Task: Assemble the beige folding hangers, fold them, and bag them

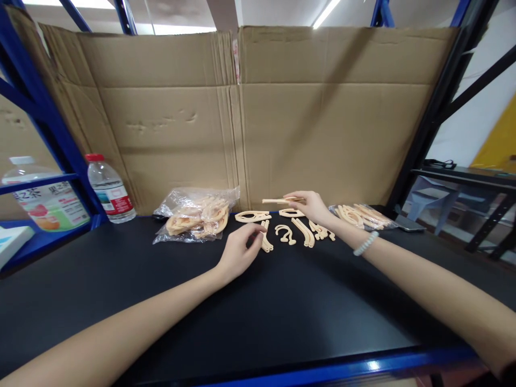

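A black work surface [282,312] is viewed from above, backed by flattened cardboard [242,118]. At about 12 o'clock on it, loose cream-coloured flat pieces [300,231] are spread singly, apparently so each shape can be told apart.

The right hand [312,207] is raised slightly above the spread; a straight cream strip [278,201] is pinched between thumb and fingertips and held level, pointing toward 9 o'clock. A pale bead bracelet [366,243] is worn on that wrist.

The left hand [237,252] is loosely curled, fingertips drawn together just beside a small piece [266,244] at the spread's near-left edge. Whether that piece is actually gripped cannot be determined; the fingertips mask the contact.

A clear bag of similar pieces [197,215] lies at 11 o'clock and a second, flatter bag [358,215] at 1 o'clock, both within reach. A water bottle [109,189] stands at 10 o'clock.

The bags' contents are blurred by plastic glare. The shelving at the left is cut off by the frame.
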`<state>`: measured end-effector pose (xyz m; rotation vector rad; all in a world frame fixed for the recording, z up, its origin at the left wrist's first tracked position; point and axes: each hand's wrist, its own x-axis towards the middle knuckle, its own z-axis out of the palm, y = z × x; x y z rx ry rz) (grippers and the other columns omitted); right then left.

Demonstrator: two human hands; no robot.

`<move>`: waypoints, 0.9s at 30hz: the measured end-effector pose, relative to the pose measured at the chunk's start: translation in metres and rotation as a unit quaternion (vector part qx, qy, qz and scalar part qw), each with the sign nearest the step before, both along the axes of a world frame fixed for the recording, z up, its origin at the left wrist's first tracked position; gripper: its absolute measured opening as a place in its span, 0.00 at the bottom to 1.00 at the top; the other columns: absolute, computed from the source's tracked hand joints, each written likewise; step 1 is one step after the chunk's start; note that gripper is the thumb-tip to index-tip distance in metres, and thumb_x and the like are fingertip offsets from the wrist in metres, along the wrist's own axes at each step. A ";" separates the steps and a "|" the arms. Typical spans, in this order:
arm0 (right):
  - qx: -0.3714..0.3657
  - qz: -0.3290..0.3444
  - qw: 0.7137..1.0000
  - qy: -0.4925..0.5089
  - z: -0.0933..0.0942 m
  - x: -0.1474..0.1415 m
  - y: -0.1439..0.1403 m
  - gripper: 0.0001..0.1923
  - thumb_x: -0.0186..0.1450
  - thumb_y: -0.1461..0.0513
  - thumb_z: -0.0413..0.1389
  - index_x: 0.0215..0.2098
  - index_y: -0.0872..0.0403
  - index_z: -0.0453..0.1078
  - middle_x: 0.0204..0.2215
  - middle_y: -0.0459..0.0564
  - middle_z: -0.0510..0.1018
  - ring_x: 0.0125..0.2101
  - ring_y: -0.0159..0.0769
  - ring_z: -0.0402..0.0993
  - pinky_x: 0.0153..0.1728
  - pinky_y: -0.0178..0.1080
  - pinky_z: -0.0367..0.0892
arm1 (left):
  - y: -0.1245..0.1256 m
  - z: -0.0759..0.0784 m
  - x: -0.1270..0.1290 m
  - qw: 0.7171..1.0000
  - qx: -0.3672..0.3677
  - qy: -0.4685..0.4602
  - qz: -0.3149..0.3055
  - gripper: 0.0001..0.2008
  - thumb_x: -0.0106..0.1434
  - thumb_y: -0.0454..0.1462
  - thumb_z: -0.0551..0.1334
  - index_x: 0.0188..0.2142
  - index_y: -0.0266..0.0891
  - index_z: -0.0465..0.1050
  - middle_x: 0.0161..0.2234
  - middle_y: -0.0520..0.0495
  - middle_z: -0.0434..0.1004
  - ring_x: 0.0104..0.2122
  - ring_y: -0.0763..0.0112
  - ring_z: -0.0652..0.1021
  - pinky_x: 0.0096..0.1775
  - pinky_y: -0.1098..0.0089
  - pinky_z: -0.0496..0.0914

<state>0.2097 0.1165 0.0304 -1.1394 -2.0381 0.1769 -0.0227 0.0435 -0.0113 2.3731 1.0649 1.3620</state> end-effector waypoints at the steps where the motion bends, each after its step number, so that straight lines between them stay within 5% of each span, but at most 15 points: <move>1: 0.006 0.020 1.000 0.006 0.000 0.006 -0.014 0.12 0.64 0.64 0.55 0.46 0.53 0.74 0.43 0.51 0.80 0.43 0.37 0.76 0.46 0.39 0.70 | 0.000 0.002 0.001 0.998 -0.038 -0.040 0.007 0.08 0.65 0.37 0.54 0.39 0.38 0.71 0.38 0.45 0.77 0.37 0.66 0.77 0.41 0.64 0.72; 4: 0.036 0.128 0.991 0.019 -0.004 0.017 -0.058 0.11 0.64 0.63 0.55 0.44 0.52 0.75 0.40 0.51 0.80 0.39 0.37 0.76 0.42 0.40 0.72 | -0.004 0.007 0.005 0.983 -0.132 -0.127 -0.012 0.12 0.65 0.42 0.54 0.42 0.37 0.69 0.44 0.43 0.74 0.41 0.64 0.77 0.41 0.63 0.73; 7: 0.082 0.201 0.976 -0.009 -0.014 0.019 -0.091 0.15 0.67 0.65 0.50 0.47 0.48 0.74 0.41 0.50 0.79 0.41 0.37 0.75 0.44 0.44 0.71 | -0.013 0.011 0.013 0.973 -0.188 -0.119 -0.055 0.15 0.64 0.43 0.57 0.46 0.38 0.69 0.47 0.42 0.74 0.42 0.63 0.76 0.41 0.63 0.73; 13: 0.117 0.223 0.968 0.019 -0.034 0.014 -0.110 0.20 0.66 0.69 0.48 0.53 0.46 0.69 0.44 0.50 0.78 0.47 0.38 0.72 0.49 0.47 0.69 | -0.034 0.014 0.028 0.941 -0.300 -0.028 -0.154 0.19 0.58 0.42 0.64 0.48 0.37 0.72 0.36 0.44 0.79 0.31 0.67 0.78 0.34 0.67 0.73; 18: -0.023 0.191 0.977 0.094 -0.043 0.015 -0.105 0.19 0.62 0.61 0.59 0.51 0.48 0.70 0.47 0.53 0.76 0.45 0.42 0.74 0.48 0.47 0.70 | -0.033 0.010 0.031 0.940 -0.305 -0.087 -0.130 0.14 0.57 0.42 0.64 0.41 0.36 0.76 0.38 0.44 0.80 0.35 0.65 0.79 0.37 0.66 0.74; 23: -0.201 0.209 0.931 0.221 -0.043 0.015 -0.102 0.27 0.61 0.58 0.58 0.58 0.51 0.62 0.37 0.50 0.76 0.30 0.32 0.74 0.32 0.38 0.75 | -0.035 0.006 0.033 0.938 -0.293 -0.148 -0.112 0.16 0.58 0.44 0.64 0.42 0.36 0.75 0.35 0.44 0.79 0.33 0.66 0.79 0.37 0.67 0.74; 27: -0.275 0.177 0.927 0.186 -0.040 0.017 -0.103 0.24 0.59 0.58 0.59 0.53 0.54 0.67 0.32 0.48 0.77 0.25 0.30 0.72 0.28 0.37 0.72 | -0.037 0.006 0.034 0.942 -0.262 -0.192 -0.083 0.17 0.64 0.44 0.58 0.46 0.35 0.70 0.31 0.46 0.77 0.32 0.68 0.78 0.36 0.67 0.73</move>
